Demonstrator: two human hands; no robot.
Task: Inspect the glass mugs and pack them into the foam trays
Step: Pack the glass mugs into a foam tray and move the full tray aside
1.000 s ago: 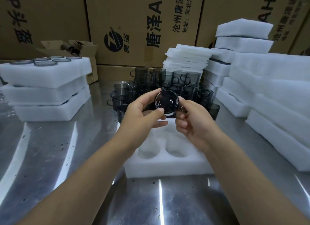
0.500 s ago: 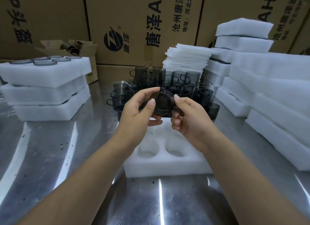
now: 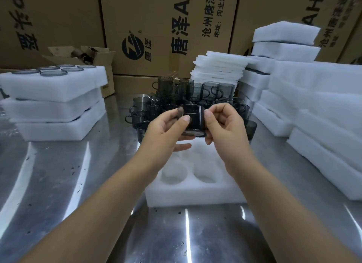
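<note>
Smoky glass mug (image 3: pixel 193 119) up for a look

Left hand (image 3: pixel 166 130) and right hand (image 3: pixel 223 125) fingers both pinching it above the foam tray (image 3: pixel 195 192), handle probably facing left.

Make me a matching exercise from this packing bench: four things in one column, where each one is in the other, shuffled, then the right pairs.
Things
1. held mug
2. empty foam tray
3. filled foam trays
4. loose mugs

Places
A. stacked at the left of the table
B. between the left hand and right hand
C. on the steel table, directly below the hands
D. crowded together behind the hands

Pairs: 1-B, 2-C, 3-A, 4-D
</note>
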